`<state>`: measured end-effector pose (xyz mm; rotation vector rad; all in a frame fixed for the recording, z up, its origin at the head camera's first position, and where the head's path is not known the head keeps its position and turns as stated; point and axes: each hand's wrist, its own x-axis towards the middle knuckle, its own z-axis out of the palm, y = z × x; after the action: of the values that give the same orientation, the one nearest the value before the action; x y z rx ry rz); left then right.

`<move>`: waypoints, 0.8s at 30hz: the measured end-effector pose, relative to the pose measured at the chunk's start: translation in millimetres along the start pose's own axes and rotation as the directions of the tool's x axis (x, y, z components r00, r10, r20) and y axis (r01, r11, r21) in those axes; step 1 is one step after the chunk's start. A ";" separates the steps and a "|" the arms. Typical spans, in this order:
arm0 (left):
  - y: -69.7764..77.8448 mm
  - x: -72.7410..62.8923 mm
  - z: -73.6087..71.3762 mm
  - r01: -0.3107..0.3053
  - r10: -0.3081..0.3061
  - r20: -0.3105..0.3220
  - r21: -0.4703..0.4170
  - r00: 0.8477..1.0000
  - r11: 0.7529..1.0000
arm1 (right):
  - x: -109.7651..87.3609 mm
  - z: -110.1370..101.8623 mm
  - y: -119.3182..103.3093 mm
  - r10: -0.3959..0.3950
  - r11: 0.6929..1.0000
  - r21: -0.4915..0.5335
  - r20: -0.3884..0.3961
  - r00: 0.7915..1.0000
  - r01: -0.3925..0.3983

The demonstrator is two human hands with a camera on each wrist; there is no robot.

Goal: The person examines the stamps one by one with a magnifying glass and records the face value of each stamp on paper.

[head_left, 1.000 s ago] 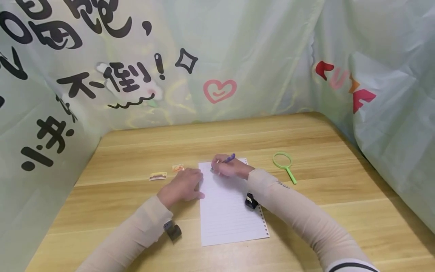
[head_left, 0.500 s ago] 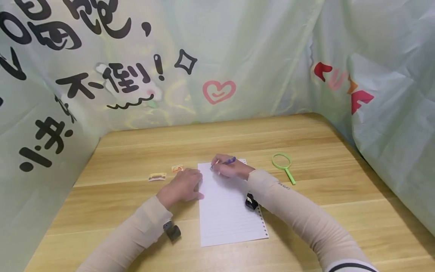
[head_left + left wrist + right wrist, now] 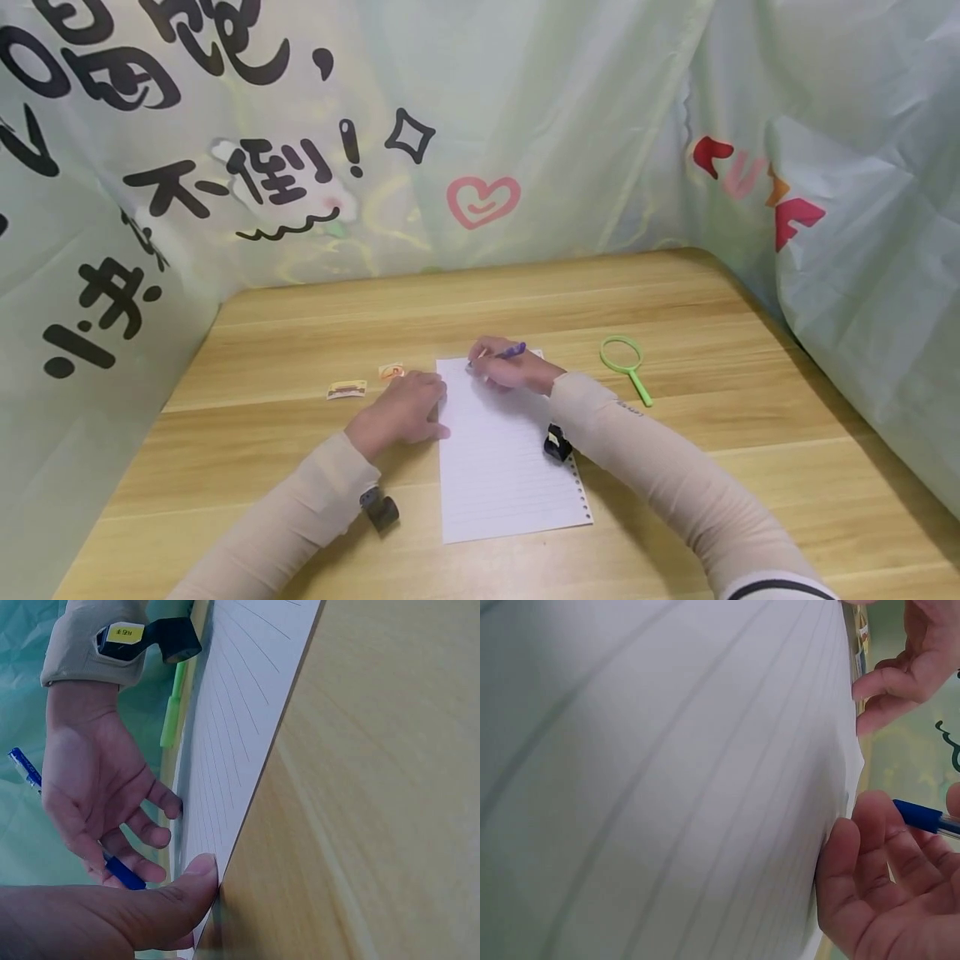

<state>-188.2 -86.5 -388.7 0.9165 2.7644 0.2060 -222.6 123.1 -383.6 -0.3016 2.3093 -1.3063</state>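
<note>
A lined sheet of paper (image 3: 510, 492) with punched holes down its right edge lies on the table. Near its top, my right hand (image 3: 504, 365) pinches a blue pen (image 3: 513, 351), whose tip end points down and left at the sheet. In the right wrist view, the blue front part of the pen (image 3: 916, 815) shows between the fingers, while the hand's edge is against the paper. My left hand (image 3: 407, 408) rests at the left edge of the sheet with fingers relaxed; its thumb (image 3: 196, 871) touches the paper's border in the left wrist view.
Two small printed paper pieces, one yellowish (image 3: 347, 389) and one orange (image 3: 391, 372), lie left of the sheet. To its right lies a green magnifying glass (image 3: 641, 388). Printed cloth (image 3: 570, 150) surrounds the back and sides of the wooden table (image 3: 225, 433).
My right hand, with the pen, has shifted slightly to the right and away along the top of the sheet. The left hand and the paper stay in place.
</note>
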 end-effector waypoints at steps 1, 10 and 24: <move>0.1 0.0 0.0 0.001 -0.001 0.001 0.000 1.000 1.000 | -0.3 -0.4 0.2 0.002 1.000 0.014 0.001 1.000 -0.002; 0.7 0.6 -0.2 0.001 -0.001 -0.001 -0.001 1.000 1.000 | -6.4 -9.0 1.9 -0.049 0.997 -0.054 -0.013 0.999 0.049; -2.5 -1.0 5.5 -0.006 0.005 -0.019 -0.011 1.000 1.000 | -25.8 -30.1 11.1 -0.366 0.902 -0.269 -0.056 0.929 0.339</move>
<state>-187.4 -88.8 -394.4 0.9242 2.7757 0.2323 -214.8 161.9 -372.4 -0.7884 2.6044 -1.2048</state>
